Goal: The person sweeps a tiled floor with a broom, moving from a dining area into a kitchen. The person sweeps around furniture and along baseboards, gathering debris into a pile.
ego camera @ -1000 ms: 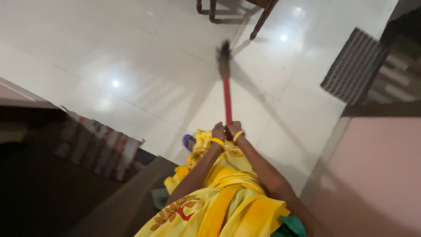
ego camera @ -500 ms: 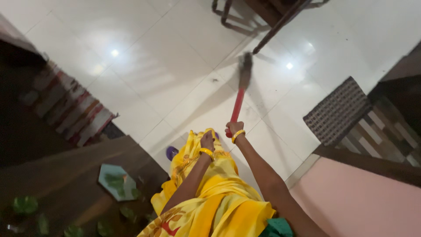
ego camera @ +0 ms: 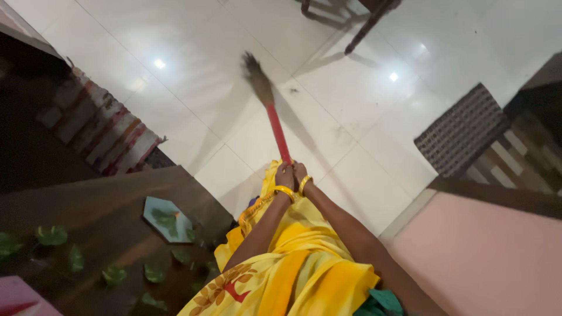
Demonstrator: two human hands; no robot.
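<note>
Broom (ego camera: 270, 110) bristles are swinging toward the frame's upper left as your left hand (ego camera: 285, 174) and right hand (ego camera: 300, 172) are clasping its handle's end.

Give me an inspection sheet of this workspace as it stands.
Surface: white tiled floor, glossy, with light glare and a few dark specks.
Job's things: broom, red handle, bristles on the floor.
Clutter: striped rug at left; dark mat at right.
Grippers: left hand and right hand side by side, both shut on the handle's end; gold bangles on both wrists.
Cables: nothing seen.
Surroundings: chair legs at top; dark table with leaves; pink wall.
</note>
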